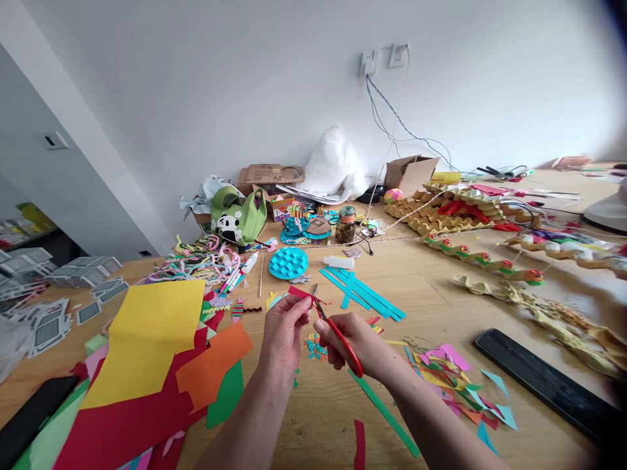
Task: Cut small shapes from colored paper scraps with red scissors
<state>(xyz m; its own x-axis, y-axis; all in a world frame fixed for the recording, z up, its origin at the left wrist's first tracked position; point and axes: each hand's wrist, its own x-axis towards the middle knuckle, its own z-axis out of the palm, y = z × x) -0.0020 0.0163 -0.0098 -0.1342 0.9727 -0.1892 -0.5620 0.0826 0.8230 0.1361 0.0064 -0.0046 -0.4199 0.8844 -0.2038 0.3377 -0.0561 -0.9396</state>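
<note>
Pinched between the fingers of my left hand (289,323) is a small red paper strip (300,292). My right hand (350,336) grips red-handled scissors (349,346), whose blades point up and away beside the strip's right end. Whether the blades touch the paper is hard to make out. Tiny multicoloured paper snippets (316,346) lie on the table below and between my hands. Beyond them sits a round blue paper piece with a woven-looking top (288,263). Blue paper strips (365,294) and a white glue bottle (339,262) are to its right.
Coloured paper sheets (147,339) pile up at the left, near a black phone-like object (36,418). Paper scraps (455,385) and a dark phone (539,378) lie at the right. Egg-carton strips (484,261), a glass jar (345,225) and a green panda bag (238,215) stand farther back.
</note>
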